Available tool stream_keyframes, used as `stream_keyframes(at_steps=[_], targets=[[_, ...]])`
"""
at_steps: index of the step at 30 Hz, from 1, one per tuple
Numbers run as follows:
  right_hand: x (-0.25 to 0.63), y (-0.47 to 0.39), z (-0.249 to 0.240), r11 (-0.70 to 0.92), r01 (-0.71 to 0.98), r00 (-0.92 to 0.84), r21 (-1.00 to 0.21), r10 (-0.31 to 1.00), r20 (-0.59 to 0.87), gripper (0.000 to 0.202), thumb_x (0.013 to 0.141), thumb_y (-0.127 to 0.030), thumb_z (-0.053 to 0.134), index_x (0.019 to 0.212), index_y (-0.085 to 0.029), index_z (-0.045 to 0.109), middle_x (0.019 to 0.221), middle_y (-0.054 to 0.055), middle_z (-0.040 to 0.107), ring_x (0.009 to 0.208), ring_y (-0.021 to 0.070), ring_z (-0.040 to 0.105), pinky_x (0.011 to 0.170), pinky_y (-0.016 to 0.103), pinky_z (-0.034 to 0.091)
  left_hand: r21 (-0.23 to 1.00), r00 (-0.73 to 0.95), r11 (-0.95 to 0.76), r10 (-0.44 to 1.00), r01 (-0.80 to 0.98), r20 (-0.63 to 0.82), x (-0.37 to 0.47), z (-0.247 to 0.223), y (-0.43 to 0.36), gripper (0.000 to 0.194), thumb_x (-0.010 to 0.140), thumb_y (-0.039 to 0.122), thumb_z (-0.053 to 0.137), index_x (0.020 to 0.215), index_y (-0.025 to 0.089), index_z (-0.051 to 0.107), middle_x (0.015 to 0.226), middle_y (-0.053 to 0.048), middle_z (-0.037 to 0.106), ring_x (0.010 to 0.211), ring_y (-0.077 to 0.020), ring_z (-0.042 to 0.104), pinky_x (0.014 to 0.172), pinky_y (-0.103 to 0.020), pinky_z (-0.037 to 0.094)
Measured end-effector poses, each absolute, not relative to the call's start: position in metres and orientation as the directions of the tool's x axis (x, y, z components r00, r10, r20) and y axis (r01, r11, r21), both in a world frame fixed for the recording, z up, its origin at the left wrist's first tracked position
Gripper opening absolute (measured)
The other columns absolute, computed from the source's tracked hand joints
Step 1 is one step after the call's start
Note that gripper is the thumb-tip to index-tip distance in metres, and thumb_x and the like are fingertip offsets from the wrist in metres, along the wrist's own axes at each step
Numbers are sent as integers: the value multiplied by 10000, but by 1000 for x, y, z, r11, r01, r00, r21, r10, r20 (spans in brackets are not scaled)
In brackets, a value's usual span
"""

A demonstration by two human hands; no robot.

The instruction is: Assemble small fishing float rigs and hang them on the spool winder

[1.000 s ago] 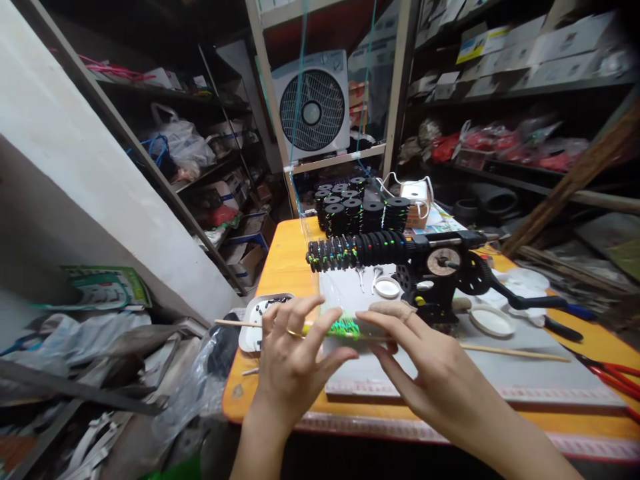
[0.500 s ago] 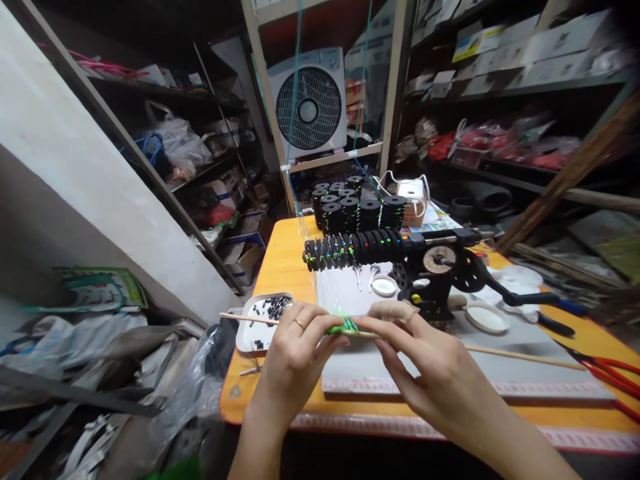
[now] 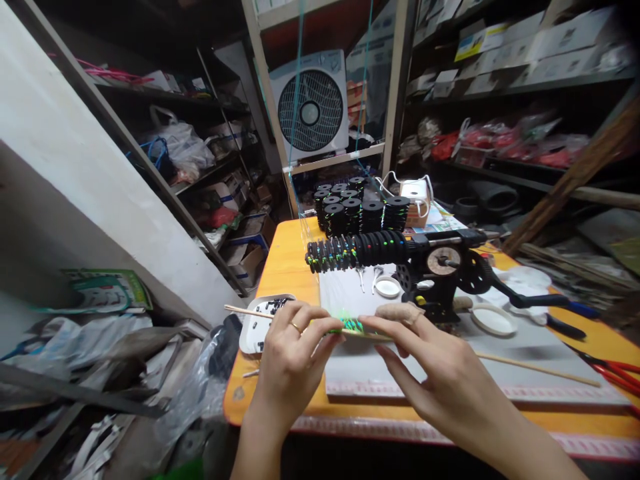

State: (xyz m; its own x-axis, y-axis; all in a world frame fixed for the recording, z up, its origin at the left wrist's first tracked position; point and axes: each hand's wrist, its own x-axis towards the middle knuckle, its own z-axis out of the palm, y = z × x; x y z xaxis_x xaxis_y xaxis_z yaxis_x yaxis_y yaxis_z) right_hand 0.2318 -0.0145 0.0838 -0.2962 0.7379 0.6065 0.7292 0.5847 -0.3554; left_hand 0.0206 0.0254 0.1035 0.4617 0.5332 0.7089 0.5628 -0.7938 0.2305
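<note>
Rightward the slim wooden stick point(image 3: 540, 371) has slid, its right end dipping lower than a second ago. Its bright green bundle point(image 3: 353, 325) sits between both hands' fingertips, over the grey board point(image 3: 357, 370), near the front edge of the table point(image 3: 285, 260). Left hand point(image 3: 295, 350) clamps the stick, thumb to fingers; right hand point(image 3: 445, 367) arches over it, though whether it grips, I can't tell.

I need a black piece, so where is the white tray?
In the head view, the tray sits at the left edge of the table, partly behind the left hand, with the stick crossing over it.
</note>
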Motion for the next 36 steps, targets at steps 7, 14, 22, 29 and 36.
stream_keyframes(at_steps=[7, 14, 22, 29, 36], targets=[[232, -16, 86, 620, 696, -349, -362, 733, 584, 409, 936, -105, 470, 1313, -261, 505, 1142, 85, 563, 963, 174, 627, 776, 302, 525, 219, 473, -780, 549, 587, 689, 22, 104, 23, 237, 852, 80, 632, 1020, 244, 667, 912, -46, 643, 853, -192, 541, 765, -354, 471], [232, -17, 88, 603, 689, -327, -403, 754, 570, 237, 947, -144, 480, 1153, -225, 564, 1116, 88, 558, 887, 172, 623, 753, 316, 518, 251, 452, -771, 567, 585, 688, 22, 102, 22, 168, 861, 91, 622, 949, 226, 670, 905, -50, 644, 875, -196, 551, 779, -359, 476], [235, -16, 88, 599, 713, -300, -364, 730, 614, 270, 943, -130, 475, 1199, -211, 505, 1189, 112, 541, 1055, 208, 615, 829, 330, 525, 258, 422, -765, 564, 590, 710, 20, 101, 20, 156, 854, 83, 628, 928, 218, 657, 871, -43, 634, 866, -196, 559, 770, -355, 491], [237, -13, 85, 583, 727, -269, -362, 727, 632, 261, 949, -136, 488, 1196, -209, 525, 1196, 109, 537, 1093, 203, 600, 847, 318, 520, 269, 414, -754, 579, 599, 702, 16, 99, 22, 171, 847, 67, 634, 933, 213, 650, 884, -48, 630, 873, -201, 550, 762, -359, 489], [226, -7, 86, 622, 690, -308, -371, 715, 627, 273, 958, -137, 476, 1196, -229, 572, 1162, 107, 559, 951, 171, 644, 798, 298, 535, 253, 418, -764, 561, 593, 715, 19, 100, 19, 157, 850, 75, 633, 927, 211, 648, 874, -47, 635, 864, -200, 550, 766, -360, 494]])
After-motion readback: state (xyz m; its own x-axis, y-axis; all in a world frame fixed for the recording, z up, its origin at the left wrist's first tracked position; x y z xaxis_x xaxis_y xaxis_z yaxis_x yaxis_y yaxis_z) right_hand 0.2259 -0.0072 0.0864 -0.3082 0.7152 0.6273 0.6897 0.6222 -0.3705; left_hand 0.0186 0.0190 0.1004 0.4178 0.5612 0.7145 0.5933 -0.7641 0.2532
